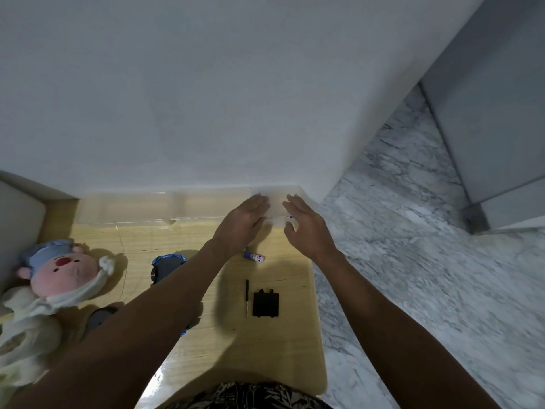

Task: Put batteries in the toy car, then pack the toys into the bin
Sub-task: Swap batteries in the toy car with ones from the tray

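Head view has both of my hands stretched to the far right corner of the table (206, 349), either side of a small clear box (277, 208) against the wall. My left hand (246, 222) and right hand (306, 225) both have straight, relaxed fingers and grasp nothing; whether the fingertips touch the box I cannot tell, since the plastic is nearly invisible. A scrap of red and blue print shows through it between my hands, so I judge more batteries sit inside.

One loose battery (254, 256) lies just nearer me than my left hand, its long axis running left to right, slightly tilted. The toy car (166, 268) lies to the left of it, mostly hidden under my left forearm, so my left hand is the nearer one to both. The black cover (265, 304) and screwdriver (247, 298) rest side by side closer to me, the screwdriver pointing away from me.

The box sits close to the right table edge, so I judge any pull should come toward me, not rightward. A long clear bin (124, 208) lies along the wall to the left. The plush toy (59, 278) lies at the far left, well apart. Open wood lies between the cover and the near edge.
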